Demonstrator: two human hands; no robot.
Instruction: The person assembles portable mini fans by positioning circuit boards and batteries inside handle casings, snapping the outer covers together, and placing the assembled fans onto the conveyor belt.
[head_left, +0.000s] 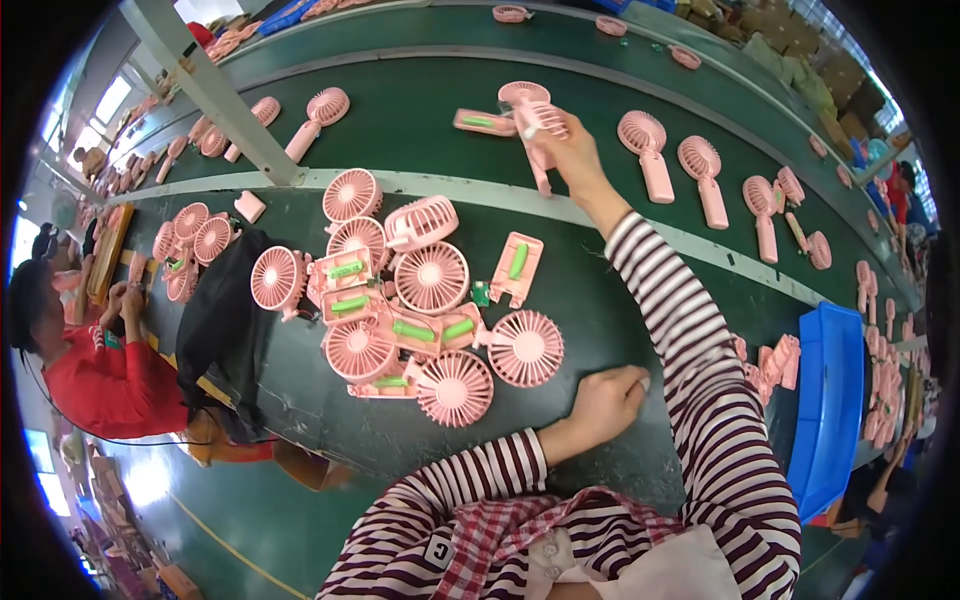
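Note:
My right hand (572, 158) reaches out over the green conveyor belt, its fingers closed on a pink handheld fan (537, 160), slightly blurred. Just beyond it on the belt are another round pink fan head (522, 92) and an opened pink handle with a green battery (484, 122). My left hand (600, 408) rests on the dark table with its fingers curled in and nothing visible in them. Left of it lies a heap of pink fans with round grilles (431, 277) and open handles showing green batteries (410, 330). A single open handle (518, 268) lies apart from the heap.
Finished-looking pink fans (645, 155) lie along the belt. A blue bin (828, 400) stands at the right, with pink parts (775, 365) beside it. A metal post (210, 90) rises at the left, near black cloth (228, 330) and a person in red (125, 385).

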